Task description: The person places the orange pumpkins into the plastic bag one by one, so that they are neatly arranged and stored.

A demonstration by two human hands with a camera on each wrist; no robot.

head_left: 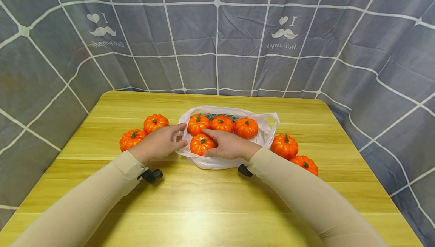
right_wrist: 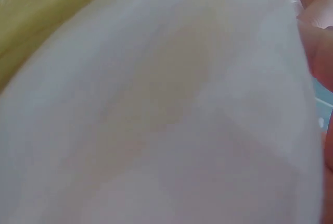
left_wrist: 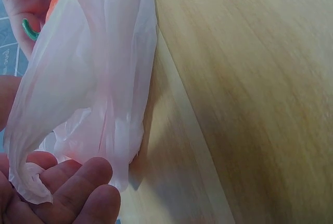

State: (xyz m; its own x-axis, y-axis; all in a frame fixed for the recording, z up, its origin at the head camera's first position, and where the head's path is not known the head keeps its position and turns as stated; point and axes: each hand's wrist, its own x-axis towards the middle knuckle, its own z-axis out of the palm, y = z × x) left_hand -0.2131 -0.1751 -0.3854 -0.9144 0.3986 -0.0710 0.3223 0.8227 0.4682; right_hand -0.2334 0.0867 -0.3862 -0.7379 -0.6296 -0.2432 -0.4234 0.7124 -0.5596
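A white plastic bag (head_left: 261, 135) lies open in the middle of a wooden table (head_left: 210, 201), with four small orange pumpkins in its mouth. My left hand (head_left: 175, 136) pinches the bag's left edge; in the left wrist view the thin plastic (left_wrist: 99, 78) is bunched between my fingers (left_wrist: 78, 187). My right hand (head_left: 217, 144) grips the front pumpkin (head_left: 198, 145), index finger over it and thumb under. Three pumpkins sit in a row behind: (head_left: 198, 124), (head_left: 222, 123), (head_left: 246, 127). The right wrist view is almost filled by the bag's plastic (right_wrist: 156, 114).
Two loose pumpkins (head_left: 156, 122) (head_left: 131, 139) lie left of the bag and two more (head_left: 284, 145) (head_left: 304, 164) lie to its right. A grey checked cloth (head_left: 217, 43) hangs behind and around the table. Bare tabletop stretches toward me.
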